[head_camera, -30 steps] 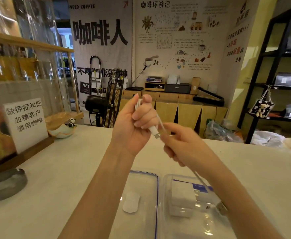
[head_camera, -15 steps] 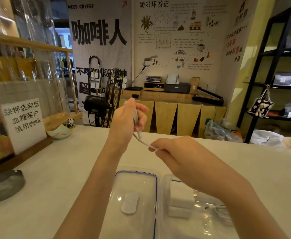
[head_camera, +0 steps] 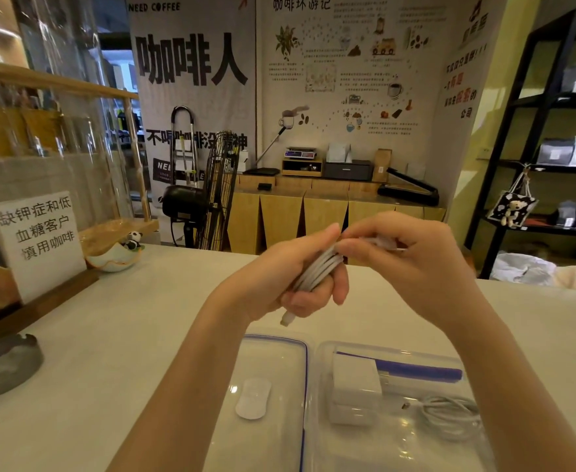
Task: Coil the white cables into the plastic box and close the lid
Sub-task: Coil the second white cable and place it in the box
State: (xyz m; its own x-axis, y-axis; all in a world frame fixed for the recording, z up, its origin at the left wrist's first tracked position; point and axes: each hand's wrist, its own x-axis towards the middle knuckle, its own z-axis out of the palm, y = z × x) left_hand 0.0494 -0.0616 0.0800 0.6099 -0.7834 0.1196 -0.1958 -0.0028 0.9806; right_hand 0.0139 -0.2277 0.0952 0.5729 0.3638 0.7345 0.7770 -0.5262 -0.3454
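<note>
Holding: the left hand (head_camera: 290, 277) is wrapped around a bundle of white cable (head_camera: 317, 272), several loops lying side by side across the palm, thumb pressed on top.
Plug end: 1 white connector (head_camera: 285, 321) sticks out below the left fist, at 6 o'clock from it.
Right hand (head_camera: 412, 267): fingers curled and pinched on the cable's other end at 3 o'clock of the bundle; both hands touch above the counter.
Plastic box (head_camera: 395, 349): clear, open, on the counter at 5 o'clock from the hands, well below them.
Box contents: 2 white adapters (head_camera: 354, 386) stacked at its left side; 1 coiled white cable (head_camera: 450, 415) at 3 o'clock from them; a blue strip (head_camera: 419, 371) along the far wall.
Lid (head_camera: 273, 396): clear with a blue seal line, lying flat just beside the box at its 9 o'clock, off the box.
Counter (head_camera: 143, 335): pale, smooth.
Paper sign (head_camera: 38, 240): at 9 o'clock, printed characters, propped upright.
Small bowl (head_camera: 114, 258): at 10 o'clock, with a panda figure (head_camera: 133, 240) on its rim.
Dark ashtray (head_camera: 3, 366): at 8 o'clock by the counter's edge.
</note>
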